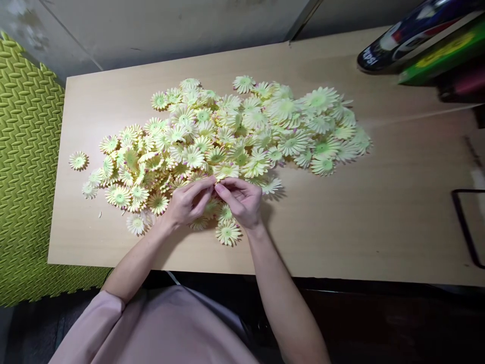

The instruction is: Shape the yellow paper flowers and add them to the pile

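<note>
My left hand [190, 201] and my right hand [242, 199] meet at the front of a heap of artificial flower heads [202, 144]. Thumbs and forefingers are pinched together, fingertip against fingertip. An artificial flower [227, 170] shows right at the fingertips, partly covered by them; its exact grip is hard to see. The flower heads are pale yellow-white with light green centres, some with purple petal tips. Below my right hand lies a loose flower head [228, 232], and another flower head [135, 224] lies left of my left wrist.
The heap spreads over a light wooden table [341, 222] against a grey wall [182, 30]. A Pepsi bottle [394, 45] lies at the back right beside a green box [443, 55]. A dark frame [464, 227] is at the right edge. Yellow-green foam matting [28, 177] borders the left.
</note>
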### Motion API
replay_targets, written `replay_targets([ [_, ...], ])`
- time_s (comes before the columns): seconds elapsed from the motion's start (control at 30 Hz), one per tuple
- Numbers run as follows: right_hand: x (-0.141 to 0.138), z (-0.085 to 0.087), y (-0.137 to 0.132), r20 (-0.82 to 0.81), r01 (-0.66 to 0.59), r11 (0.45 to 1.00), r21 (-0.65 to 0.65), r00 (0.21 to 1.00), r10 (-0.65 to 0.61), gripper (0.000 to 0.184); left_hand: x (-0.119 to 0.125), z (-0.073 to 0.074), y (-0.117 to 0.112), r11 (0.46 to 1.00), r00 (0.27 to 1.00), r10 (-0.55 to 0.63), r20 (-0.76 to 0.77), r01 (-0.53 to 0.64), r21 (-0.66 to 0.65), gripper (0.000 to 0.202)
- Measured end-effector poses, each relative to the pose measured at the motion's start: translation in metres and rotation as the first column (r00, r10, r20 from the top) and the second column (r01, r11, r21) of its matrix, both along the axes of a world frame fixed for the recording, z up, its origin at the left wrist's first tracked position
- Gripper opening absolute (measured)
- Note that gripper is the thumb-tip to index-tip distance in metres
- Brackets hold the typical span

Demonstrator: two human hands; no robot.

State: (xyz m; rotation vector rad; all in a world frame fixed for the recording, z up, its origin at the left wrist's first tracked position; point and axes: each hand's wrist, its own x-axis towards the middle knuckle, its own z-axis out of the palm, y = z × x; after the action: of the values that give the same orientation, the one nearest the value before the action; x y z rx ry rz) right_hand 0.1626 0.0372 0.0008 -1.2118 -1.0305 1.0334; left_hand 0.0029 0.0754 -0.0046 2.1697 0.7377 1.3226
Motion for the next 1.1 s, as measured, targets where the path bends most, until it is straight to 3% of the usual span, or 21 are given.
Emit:
replay_targets([
  [0.37,0.0002,-0.0001,-0.0001,0.034,-0.004,1.0,-0.024,0.999,0.005,0.025,-0.0002,-0.0013,0.0011,1.0,1.0,-0.015,0.012,0.015,0.018,0.031],
  [1.1,0.0004,0.0001,0.0002,0.031,0.002,1.0,-0.015,1.0,-0.002,0.02,-0.0006,-0.0044,0.0013,0.999,0.999,-0.036,-0.012,0.036,-0.009,0.031],
])
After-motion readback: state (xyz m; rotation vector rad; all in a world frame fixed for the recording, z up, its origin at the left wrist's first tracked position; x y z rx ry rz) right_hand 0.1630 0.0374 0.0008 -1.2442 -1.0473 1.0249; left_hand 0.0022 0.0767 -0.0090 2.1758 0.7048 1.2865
